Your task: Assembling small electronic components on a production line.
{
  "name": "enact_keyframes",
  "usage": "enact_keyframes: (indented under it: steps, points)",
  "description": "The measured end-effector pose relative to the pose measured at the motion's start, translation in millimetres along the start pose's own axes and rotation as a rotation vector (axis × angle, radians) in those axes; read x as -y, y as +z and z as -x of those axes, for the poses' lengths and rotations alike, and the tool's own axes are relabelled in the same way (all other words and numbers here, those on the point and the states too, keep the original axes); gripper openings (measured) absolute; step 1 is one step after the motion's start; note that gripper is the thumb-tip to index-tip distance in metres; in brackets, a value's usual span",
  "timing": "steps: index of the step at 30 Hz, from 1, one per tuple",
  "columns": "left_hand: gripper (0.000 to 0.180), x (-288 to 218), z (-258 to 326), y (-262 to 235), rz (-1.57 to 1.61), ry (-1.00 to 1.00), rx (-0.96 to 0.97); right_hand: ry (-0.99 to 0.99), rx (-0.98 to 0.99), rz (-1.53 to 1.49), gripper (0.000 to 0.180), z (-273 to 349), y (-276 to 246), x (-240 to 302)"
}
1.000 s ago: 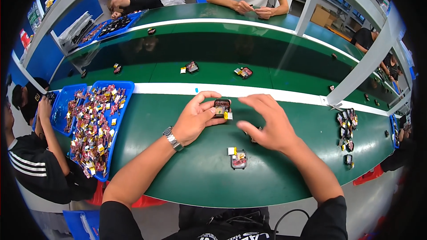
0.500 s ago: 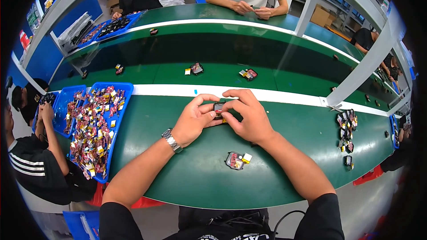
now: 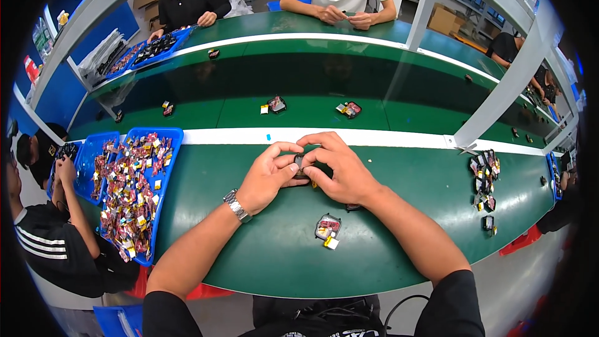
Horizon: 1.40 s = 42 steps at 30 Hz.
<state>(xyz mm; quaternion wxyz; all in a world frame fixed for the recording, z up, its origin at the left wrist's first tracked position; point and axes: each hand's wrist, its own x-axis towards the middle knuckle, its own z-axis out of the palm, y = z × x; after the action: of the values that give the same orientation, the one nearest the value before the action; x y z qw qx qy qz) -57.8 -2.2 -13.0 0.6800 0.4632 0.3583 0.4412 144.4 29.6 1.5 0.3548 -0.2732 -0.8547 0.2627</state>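
My left hand (image 3: 267,175) and my right hand (image 3: 340,168) meet over the green bench (image 3: 399,187), both closed around a small dark part (image 3: 300,164) held between the fingertips. Most of that part is hidden by my fingers. A silver watch (image 3: 237,206) is on my left wrist. Just below my right hand lies another small dark part with red and yellow bits (image 3: 328,228) on the bench.
A blue tray (image 3: 172,143) heaped with several small red and yellow parts sits at my left. Loose parts (image 3: 484,178) pile at the right. Two parts (image 3: 274,105) (image 3: 349,109) lie on the green belt beyond. People sit opposite and at my left.
My right hand closed in from the right and joined my left hand on the small dark part. The part lying on the bench now sits lower, under my right wrist.
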Motion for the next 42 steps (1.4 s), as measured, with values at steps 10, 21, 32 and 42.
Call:
enact_keyframes:
  steps: [10, 21, 32, 42]
  points:
    - [0.027, 2.7, 0.3, -1.7, 0.041, 0.044, 0.046, -0.069, -0.133, 0.117, 0.009, 3.3, 9.5, 4.1]
    - [0.027, 5.3, 0.5, -1.2, 0.092, 0.084, 0.03, 0.087, -0.118, -0.18, 0.011, 5.4, 7.7, -7.0]
    - [0.016, 7.6, 0.4, -1.9, -0.022, 0.109, 0.014, 0.254, 0.074, -0.539, 0.016, 2.5, 2.8, -12.5]
    - [0.01, 5.1, 1.8, -2.9, -0.001, 0.006, -0.016, 0.143, 0.064, -0.168, 0.016, 3.6, -1.3, -1.1]
